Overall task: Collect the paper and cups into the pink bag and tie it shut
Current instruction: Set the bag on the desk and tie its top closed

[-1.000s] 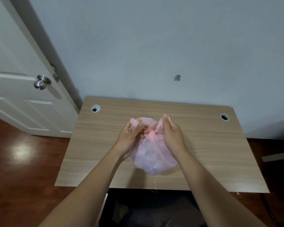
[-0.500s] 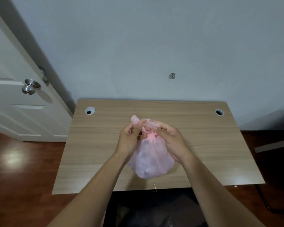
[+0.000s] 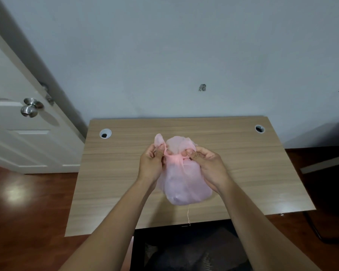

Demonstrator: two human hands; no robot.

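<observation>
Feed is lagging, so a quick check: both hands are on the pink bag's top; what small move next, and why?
Probably pull the two flaps apart to cinch the tie. The left hand and right hand each pinch a flap of the pink bag, its neck is bunched between them, and the tie looks loose.

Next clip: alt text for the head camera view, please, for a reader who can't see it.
A left hand and a right hand, both bare, pinch the gathered top of a bulging, translucent pink bag over a wooden desk. A white door stands at the left, with a pale wall behind the desk.
</observation>
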